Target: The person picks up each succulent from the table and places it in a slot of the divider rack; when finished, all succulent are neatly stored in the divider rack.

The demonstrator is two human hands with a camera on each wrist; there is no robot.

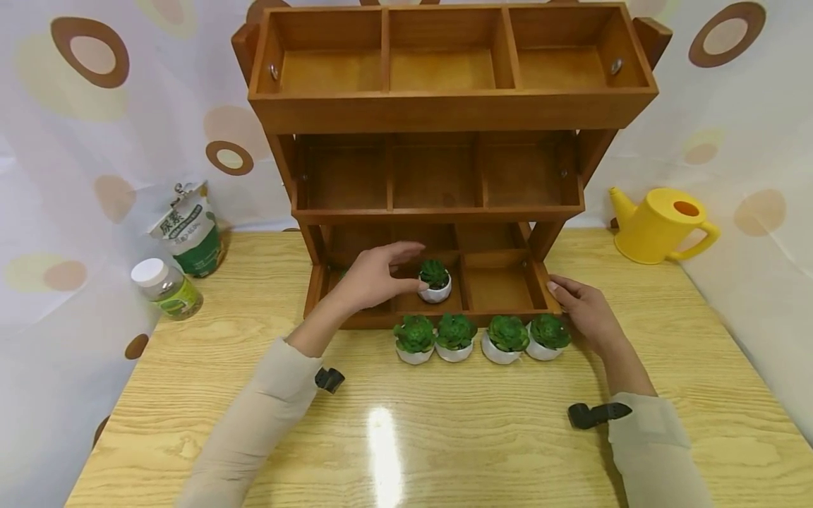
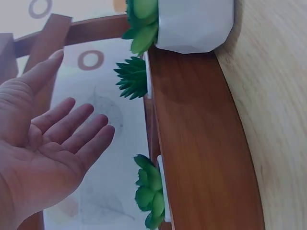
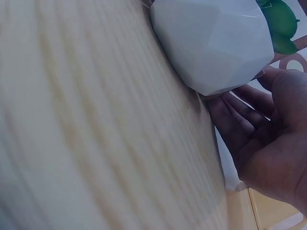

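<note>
My left hand (image 1: pixel 375 279) is over the bottom tier of a wooden shelf (image 1: pixel 438 321), thumb and fingers spread with nothing between them. Just beyond the thumb tip, a spiky green succulent in a white pot (image 1: pixel 435 293) sits in the middle compartment. The left wrist view shows the open palm (image 2: pixel 53 158) beside the tier, with a leafy succulent (image 2: pixel 149 191) farther along it; in the head view my left hand mostly hides that plant. My right hand (image 1: pixel 587 314) grips the tier's right end board, its fingers (image 3: pixel 230 122) partly behind a white faceted pot (image 3: pixel 211 43).
Several potted succulents (image 1: pixel 507 335) stand in a row on the table before the shelf. At right is a yellow watering can (image 1: pixel 660 226). A white-lidded jar (image 1: pixel 168 289) and a green-and-white pouch (image 1: pixel 190 233) stand at left. The upper tiers (image 1: pixel 454 109) overhang the bottom one.
</note>
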